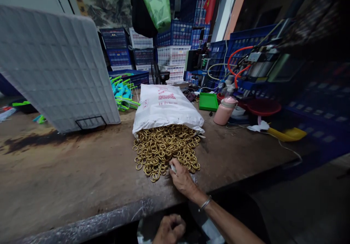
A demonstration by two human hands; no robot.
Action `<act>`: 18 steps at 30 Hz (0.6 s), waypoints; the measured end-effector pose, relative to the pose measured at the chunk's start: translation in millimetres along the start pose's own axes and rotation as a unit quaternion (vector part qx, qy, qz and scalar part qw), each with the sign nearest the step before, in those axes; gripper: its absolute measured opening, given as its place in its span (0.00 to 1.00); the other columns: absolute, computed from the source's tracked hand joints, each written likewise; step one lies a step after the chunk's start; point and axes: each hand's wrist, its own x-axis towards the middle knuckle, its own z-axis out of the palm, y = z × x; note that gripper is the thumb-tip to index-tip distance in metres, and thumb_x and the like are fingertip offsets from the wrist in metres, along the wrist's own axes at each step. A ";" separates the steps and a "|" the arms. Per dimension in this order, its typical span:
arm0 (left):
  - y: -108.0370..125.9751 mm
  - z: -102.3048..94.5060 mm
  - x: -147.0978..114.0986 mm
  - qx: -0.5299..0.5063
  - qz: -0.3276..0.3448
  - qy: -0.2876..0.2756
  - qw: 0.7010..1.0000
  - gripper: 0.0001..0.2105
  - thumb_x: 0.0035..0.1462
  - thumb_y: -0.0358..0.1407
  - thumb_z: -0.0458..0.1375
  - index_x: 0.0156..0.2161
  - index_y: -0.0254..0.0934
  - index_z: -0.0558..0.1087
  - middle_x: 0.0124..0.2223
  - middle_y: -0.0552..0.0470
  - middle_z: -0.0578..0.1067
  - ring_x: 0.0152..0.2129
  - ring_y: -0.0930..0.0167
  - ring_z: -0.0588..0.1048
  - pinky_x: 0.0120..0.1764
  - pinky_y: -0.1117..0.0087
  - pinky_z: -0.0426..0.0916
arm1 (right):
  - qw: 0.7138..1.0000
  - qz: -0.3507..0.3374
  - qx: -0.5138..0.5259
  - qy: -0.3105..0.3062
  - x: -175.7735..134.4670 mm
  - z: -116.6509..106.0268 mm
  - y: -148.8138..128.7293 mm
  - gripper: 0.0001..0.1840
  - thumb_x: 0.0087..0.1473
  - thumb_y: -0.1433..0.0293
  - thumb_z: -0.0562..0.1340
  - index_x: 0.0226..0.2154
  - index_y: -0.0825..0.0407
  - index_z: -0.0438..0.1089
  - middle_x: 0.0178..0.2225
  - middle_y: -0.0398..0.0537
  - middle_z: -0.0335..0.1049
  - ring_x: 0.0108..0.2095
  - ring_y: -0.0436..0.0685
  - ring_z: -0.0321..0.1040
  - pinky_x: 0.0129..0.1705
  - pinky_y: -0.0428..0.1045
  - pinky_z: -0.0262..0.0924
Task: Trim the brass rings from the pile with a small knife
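Observation:
A heap of brass-coloured rings [155, 153] spills onto the table from the mouth of a white woven sack [166, 107] with red print. At the near right edge of this heap is my right hand [182, 178], a metal bracelet on its wrist. Its fingers are closed around a small pale object [173, 168] that I cannot identify. Lower down, below the table's front edge, my left hand [171, 229] is closed with curled fingers. Whatever it may hold is hidden.
A quilted white panel [62, 72] stands upright at left. Green and turquoise items [124, 92] lie behind it. Right of the sack are a green tray [208, 101], a pink bottle [224, 111], a red dish [262, 106] and a yellow scoop [287, 134]. Stacked crates [173, 55] fill the back.

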 end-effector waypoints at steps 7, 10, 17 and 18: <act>62.1 -14.7 -6.4 -0.163 0.011 0.227 0.960 0.17 0.45 0.52 0.54 0.27 0.37 0.64 0.16 0.61 0.63 0.08 0.80 0.57 0.12 0.79 0.51 | 0.992 0.003 0.123 -0.030 -15.5 -21.6 -5.0 0.03 0.52 0.71 0.50 0.29 0.51 0.58 0.20 0.37 0.57 0.21 0.47 0.56 0.27 0.43 0.50; 70.7 -25.6 8.4 -0.212 0.047 0.273 0.937 0.23 0.43 0.52 0.56 0.38 0.38 0.63 0.19 0.61 0.66 0.09 0.80 0.58 0.11 0.80 0.50 | 0.992 -0.025 0.116 -0.049 -20.6 -25.3 -7.7 0.03 0.51 0.72 0.51 0.31 0.50 0.59 0.24 0.39 0.60 0.25 0.48 0.58 0.29 0.43 0.51; 69.2 -30.2 20.5 -0.224 0.039 0.194 0.954 0.17 0.47 0.50 0.54 0.27 0.35 0.64 0.14 0.62 0.61 0.08 0.83 0.54 0.12 0.81 0.48 | 0.989 -0.024 0.123 -0.079 -22.8 -25.7 -11.4 0.03 0.52 0.71 0.53 0.31 0.51 0.60 0.25 0.39 0.61 0.26 0.47 0.58 0.30 0.43 0.51; 68.2 -30.0 21.0 -0.223 0.038 0.190 0.955 0.17 0.48 0.50 0.53 0.25 0.36 0.64 0.13 0.63 0.60 0.08 0.83 0.53 0.12 0.81 0.48 | 0.988 -0.017 0.131 -0.081 -22.2 -25.9 -12.0 0.03 0.53 0.69 0.52 0.31 0.51 0.60 0.25 0.39 0.61 0.26 0.47 0.58 0.29 0.43 0.51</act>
